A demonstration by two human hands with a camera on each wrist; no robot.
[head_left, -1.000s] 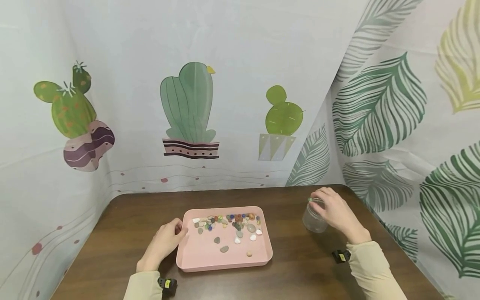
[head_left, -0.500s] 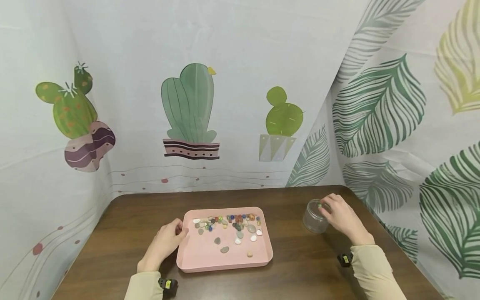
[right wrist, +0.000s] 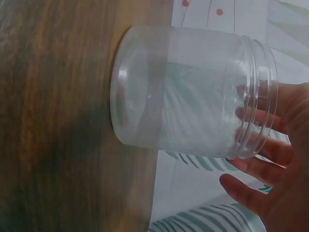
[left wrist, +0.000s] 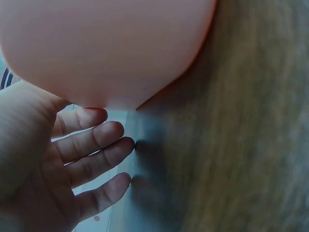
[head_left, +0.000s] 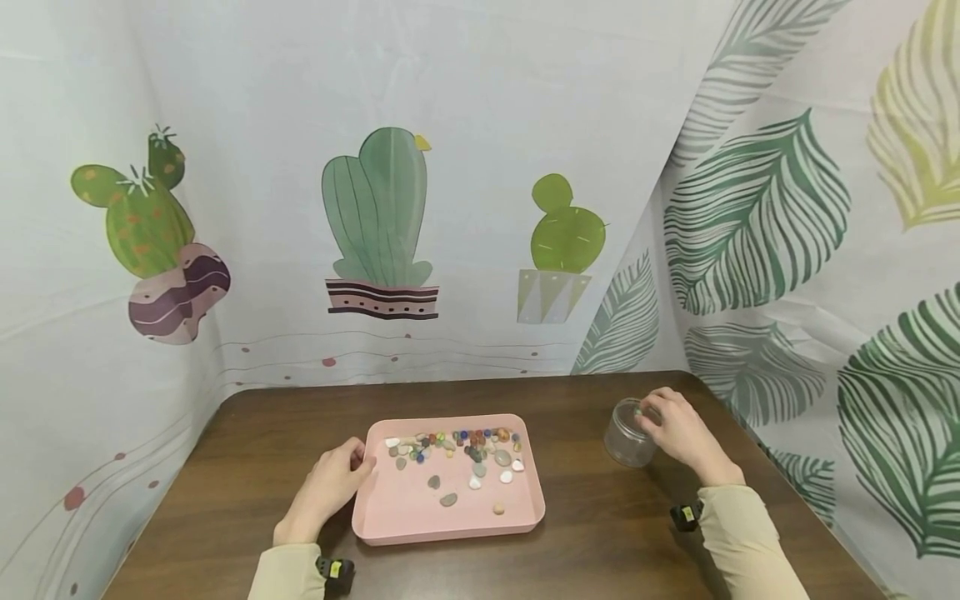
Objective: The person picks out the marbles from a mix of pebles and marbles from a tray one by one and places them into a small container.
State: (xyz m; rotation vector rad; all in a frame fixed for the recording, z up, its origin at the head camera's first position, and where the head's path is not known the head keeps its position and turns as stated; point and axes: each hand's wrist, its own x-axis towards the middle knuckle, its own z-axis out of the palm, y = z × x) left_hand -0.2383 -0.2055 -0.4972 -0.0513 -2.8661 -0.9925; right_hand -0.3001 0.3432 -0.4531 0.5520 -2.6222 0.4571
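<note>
At the left side of a pink tray (head_left: 420, 521), my left hand (head_left: 330, 483) pinches the rim, thumb over the edge and index fingertip against the outer wall. The other fingers spread beneath the tray (left wrist: 111, 53) wall in the left wrist view. My right hand (head_left: 678, 429) is at the mouth of a clear plastic jar (head_left: 628, 446), pinching a small green marble (head_left: 638, 412) between thumb and finger. In the right wrist view the jar (right wrist: 193, 96) stands upright on the table, lidless, and the fingertips show through its threaded neck.
Inside the tray lie several coloured marbles along the far side, with grey pebbles (head_left: 448, 500) and white stones (head_left: 506, 477) nearer. The brown wooden table (head_left: 577, 517) meets a printed cloth backdrop (head_left: 480, 350) at its far edge.
My right hand has moved slightly right across the jar's mouth, from its left rim, still holding the green marble. The left hand and tray have stayed put.
</note>
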